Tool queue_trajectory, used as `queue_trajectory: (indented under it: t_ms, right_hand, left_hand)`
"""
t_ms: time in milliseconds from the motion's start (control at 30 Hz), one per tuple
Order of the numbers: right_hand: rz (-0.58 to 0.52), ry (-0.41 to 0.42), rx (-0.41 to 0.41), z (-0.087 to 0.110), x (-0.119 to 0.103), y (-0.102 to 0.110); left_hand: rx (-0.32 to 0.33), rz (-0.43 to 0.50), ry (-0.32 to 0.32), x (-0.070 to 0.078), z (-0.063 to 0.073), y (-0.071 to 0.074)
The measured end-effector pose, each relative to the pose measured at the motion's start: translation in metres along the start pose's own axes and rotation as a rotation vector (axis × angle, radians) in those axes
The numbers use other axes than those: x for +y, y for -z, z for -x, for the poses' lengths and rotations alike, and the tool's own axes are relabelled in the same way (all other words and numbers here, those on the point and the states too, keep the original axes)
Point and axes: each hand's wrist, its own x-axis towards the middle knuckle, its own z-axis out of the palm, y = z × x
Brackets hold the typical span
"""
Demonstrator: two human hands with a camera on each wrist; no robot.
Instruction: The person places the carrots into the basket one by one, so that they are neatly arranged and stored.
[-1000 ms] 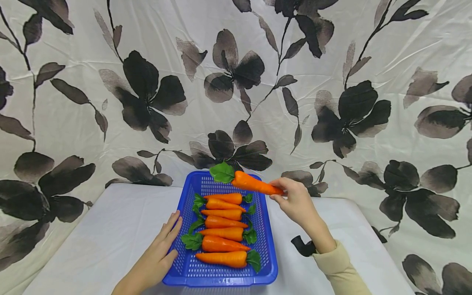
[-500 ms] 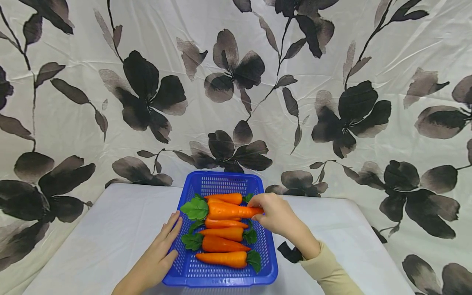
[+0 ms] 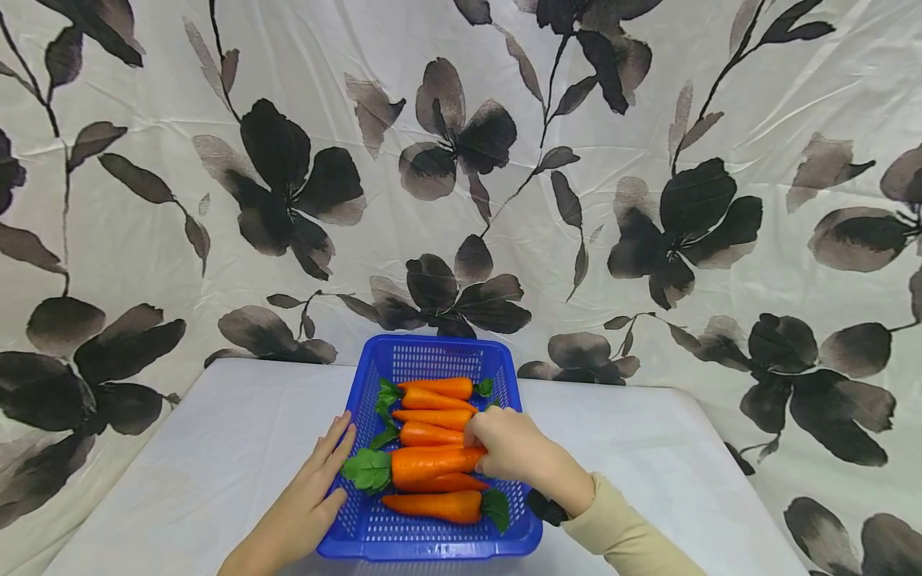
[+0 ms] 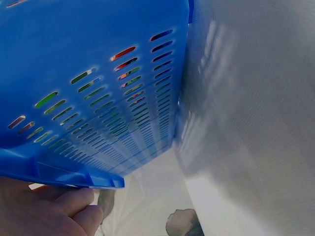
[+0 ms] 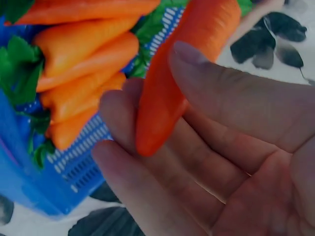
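In the head view my right hand (image 3: pixel 515 444) grips an orange carrot (image 3: pixel 425 462) by its tapered end. The carrot's green leaves (image 3: pixel 369 470) point left, and it overlaps another carrot beneath it. Seen from the right wrist, the thumb presses the carrot (image 5: pixel 170 93) against curled fingers. Several more carrots (image 3: pixel 435 506) lie crosswise in a row inside a blue perforated basket (image 3: pixel 432 550), leaves alternating left and right. My left hand (image 3: pixel 310 496) lies along the basket's left rim with fingers extended; the left wrist view has its fingers (image 4: pixel 76 201) right at the rim.
The basket stands on a table under a white cloth (image 3: pixel 180 464). Behind the table hangs a pale sheet (image 3: pixel 461 208) with dark flower prints. A black band (image 3: pixel 545 507) is at my right wrist, below a beige sleeve (image 3: pixel 612 524).
My right hand has brought the carrot from above the basket's far right corner down and toward the near part of the row. The left hand has stayed in place.
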Motion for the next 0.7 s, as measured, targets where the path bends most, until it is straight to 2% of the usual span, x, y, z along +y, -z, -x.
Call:
queue_trajectory:
  t_ms: [400,700]
  right_hand:
    - [0.068,-0.012,-0.181,-0.009,-0.019,-0.02]
    - [0.056,-0.121,-0.342,-0.015,-0.025,-0.029]
  left_hand:
    - [0.014,-0.009,-0.021,0.001,-0.001,0.0]
    - [0.007,0.001,-0.009,0.001,-0.001,0.0]
